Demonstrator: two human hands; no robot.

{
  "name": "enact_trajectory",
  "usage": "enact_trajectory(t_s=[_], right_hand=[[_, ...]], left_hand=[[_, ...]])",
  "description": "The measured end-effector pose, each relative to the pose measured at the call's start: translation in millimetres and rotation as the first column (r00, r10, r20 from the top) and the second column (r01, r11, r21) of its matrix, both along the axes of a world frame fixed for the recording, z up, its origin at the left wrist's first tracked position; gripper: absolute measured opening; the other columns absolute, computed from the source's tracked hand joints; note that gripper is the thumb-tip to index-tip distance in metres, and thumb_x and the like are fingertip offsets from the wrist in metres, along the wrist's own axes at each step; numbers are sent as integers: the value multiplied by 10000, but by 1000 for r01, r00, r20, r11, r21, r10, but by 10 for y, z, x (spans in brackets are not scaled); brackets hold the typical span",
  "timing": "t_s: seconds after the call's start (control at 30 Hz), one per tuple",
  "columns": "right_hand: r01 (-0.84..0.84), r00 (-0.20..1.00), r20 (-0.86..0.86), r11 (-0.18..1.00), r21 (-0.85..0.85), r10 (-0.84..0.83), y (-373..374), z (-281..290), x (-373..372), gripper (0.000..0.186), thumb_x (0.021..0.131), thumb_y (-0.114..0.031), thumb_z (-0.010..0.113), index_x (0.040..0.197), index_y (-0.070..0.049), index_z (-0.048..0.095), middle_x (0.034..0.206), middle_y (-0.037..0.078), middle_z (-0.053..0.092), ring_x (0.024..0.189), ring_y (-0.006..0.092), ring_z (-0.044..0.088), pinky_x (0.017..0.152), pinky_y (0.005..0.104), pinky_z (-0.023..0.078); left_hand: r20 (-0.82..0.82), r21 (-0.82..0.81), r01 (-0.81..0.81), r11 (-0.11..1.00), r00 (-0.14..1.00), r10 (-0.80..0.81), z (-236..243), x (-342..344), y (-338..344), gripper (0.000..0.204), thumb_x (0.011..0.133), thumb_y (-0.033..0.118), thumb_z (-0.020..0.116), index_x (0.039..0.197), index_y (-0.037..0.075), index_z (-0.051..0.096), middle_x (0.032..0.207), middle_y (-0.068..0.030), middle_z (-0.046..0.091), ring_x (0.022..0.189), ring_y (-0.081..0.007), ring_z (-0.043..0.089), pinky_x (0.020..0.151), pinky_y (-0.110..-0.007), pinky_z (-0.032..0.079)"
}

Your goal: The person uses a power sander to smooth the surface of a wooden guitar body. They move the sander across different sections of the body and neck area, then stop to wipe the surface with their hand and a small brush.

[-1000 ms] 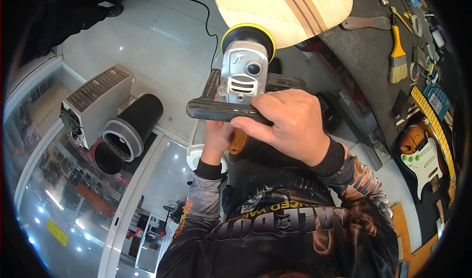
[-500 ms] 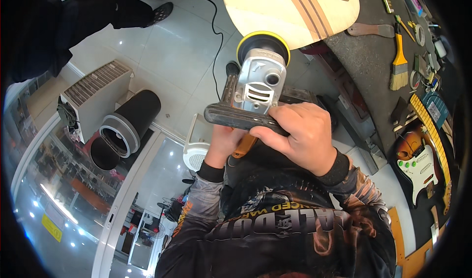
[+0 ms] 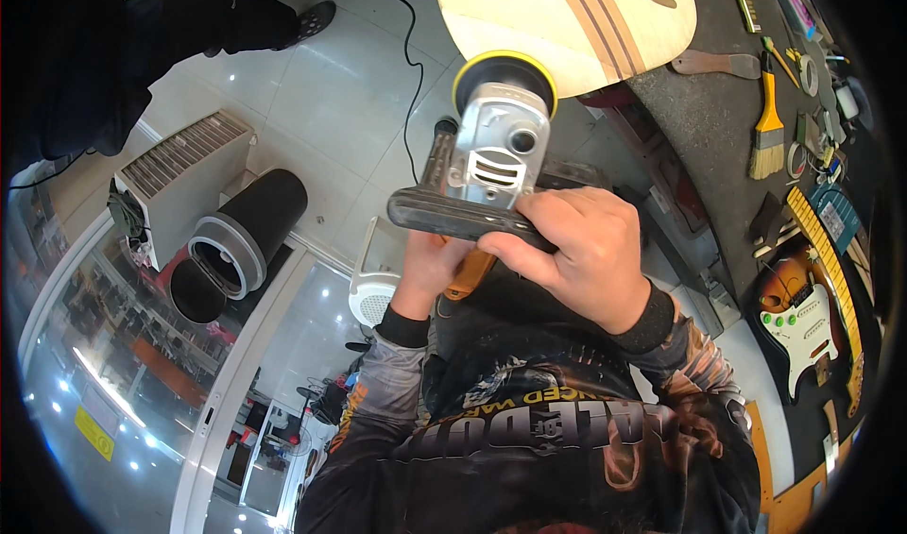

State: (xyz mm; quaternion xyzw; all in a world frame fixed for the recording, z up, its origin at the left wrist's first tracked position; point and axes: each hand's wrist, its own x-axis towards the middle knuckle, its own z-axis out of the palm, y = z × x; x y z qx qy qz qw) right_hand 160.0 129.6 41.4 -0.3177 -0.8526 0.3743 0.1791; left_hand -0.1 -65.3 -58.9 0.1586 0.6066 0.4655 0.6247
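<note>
In front of my body I hold a disc sander with a silver gear head, an orange body and a round, yellow-rimmed pad at its far end. My right hand is wrapped round the right end of the sander's black bar handle, thumb along the near side. Below that handle, my left hand closes round the orange body; most of its fingers are hidden. Just past the pad lies a pale wooden board with brown stripes and oval holes. The pad overlaps its near edge in view; contact I cannot tell.
On the right, a dark workbench carries a yellow-handled paintbrush, a scraper, tape rolls and an electric guitar body. To the left are a black bin, a grey cabinet and another person's leg. A cable crosses the floor.
The sander's pad has shifted slightly up and left in view, with both hands keeping their hold. The other person's leg has moved a little.
</note>
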Motion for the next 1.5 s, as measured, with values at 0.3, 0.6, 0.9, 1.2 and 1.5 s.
enact_trajectory(t_s=[0.3, 0.6, 0.9, 1.2, 1.5], right_hand=[[-26, 995, 98, 995, -98, 36, 7, 102, 54, 409, 844, -396, 964, 930, -50, 763, 749, 109, 716, 649, 321, 710, 606, 411, 537], [-37, 996, -84, 998, 54, 41, 149, -70, -705, 501, 919, -533, 860, 724, -121, 652, 651, 55, 667, 600, 287, 687, 569, 422, 519], [-15, 986, -163, 1000, 19, 18, 121, -105, -979, 501, 915, -495, 877, 726, -115, 613, 657, 64, 644, 600, 295, 660, 576, 407, 506], [132, 982, -137, 991, 26, -127, -59, -138, -658, 483, 893, -495, 899, 736, -126, 629, 657, 40, 654, 590, 270, 660, 575, 402, 510], [85, 974, -212, 996, 33, -77, 60, -155, -769, 477, 870, -448, 933, 739, -125, 608, 667, 41, 651, 583, 275, 646, 562, 396, 499]], left_hand=[[11, 69, -99, 993, 995, 98, 1, 90, -3, 541, 968, 54, 811, 1468, -32, 620, 1316, -94, 764, 1212, -193, 717, 1095, -387, 565], [-219, 120, -211, 970, 947, 233, -11, -496, 37, 514, 1058, 475, 783, 1148, -27, 712, 1071, -54, 763, 986, -169, 703, 885, -383, 573], [-365, 113, -228, 967, 896, 254, -461, -957, -407, 702, 1036, 702, 735, 953, 11, 641, 964, -25, 681, 886, -118, 604, 746, -347, 501], [-204, 4, -85, 996, 975, 84, 46, -765, 82, 799, 1015, 624, 834, 1433, -6, 578, 1301, -77, 718, 1151, -188, 707, 986, -380, 599], [-275, 29, -169, 985, 946, 171, -3, -823, 146, 752, 1064, 670, 737, 1318, -34, 659, 1244, -83, 745, 1104, -179, 719, 951, -389, 604]])
